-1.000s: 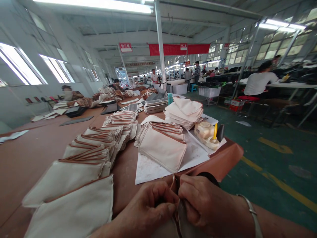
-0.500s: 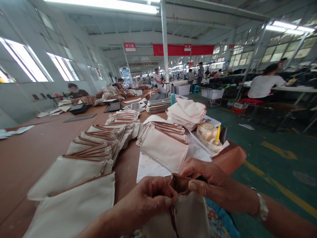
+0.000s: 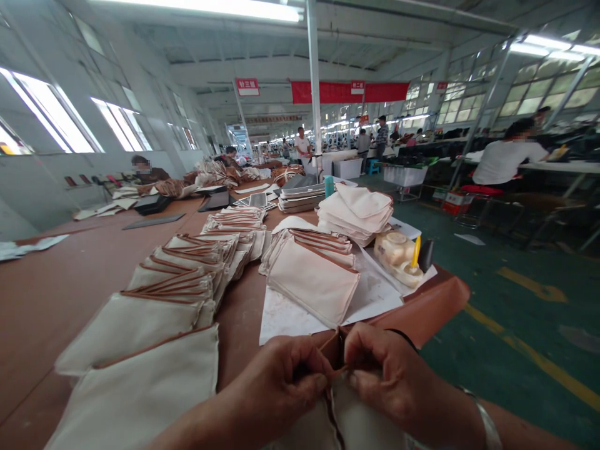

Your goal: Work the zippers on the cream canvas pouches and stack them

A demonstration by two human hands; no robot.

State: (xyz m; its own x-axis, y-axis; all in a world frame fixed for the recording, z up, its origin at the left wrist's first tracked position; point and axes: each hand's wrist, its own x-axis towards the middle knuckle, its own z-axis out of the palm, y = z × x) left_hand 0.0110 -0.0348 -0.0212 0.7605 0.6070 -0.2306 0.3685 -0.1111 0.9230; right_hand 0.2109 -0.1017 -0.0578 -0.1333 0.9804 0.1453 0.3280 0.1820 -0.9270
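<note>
Low in front of me is an off-white fabric pouch (image 3: 359, 412) with brown edging, its mouth parted between my hands. My left hand (image 3: 285, 381) pinches the brown edge from the left, thumb against forefinger. Close beside it, my right hand (image 3: 391, 375) pinches the same edge from the right, with the fingertips of both hands nearly touching. The lower part of the pouch is cut off by the frame. Just beyond my hands, a stack of similar brown-edged pouches (image 3: 312, 278) lies on white paper (image 3: 281, 319).
Overlapping rows of pouches (image 3: 154, 356) cover the brown table (image 3: 239, 350) to my left. A pile of pale panels (image 3: 354, 212) sits further back. At the right edge stand a glue container (image 3: 398, 253) with a yellow-handled tool (image 3: 415, 250). Several people work further off.
My right hand has moved left and down along the pouch's mouth, and its fingers have closed into a pinch beside my left hand. My left hand stays almost where it was.
</note>
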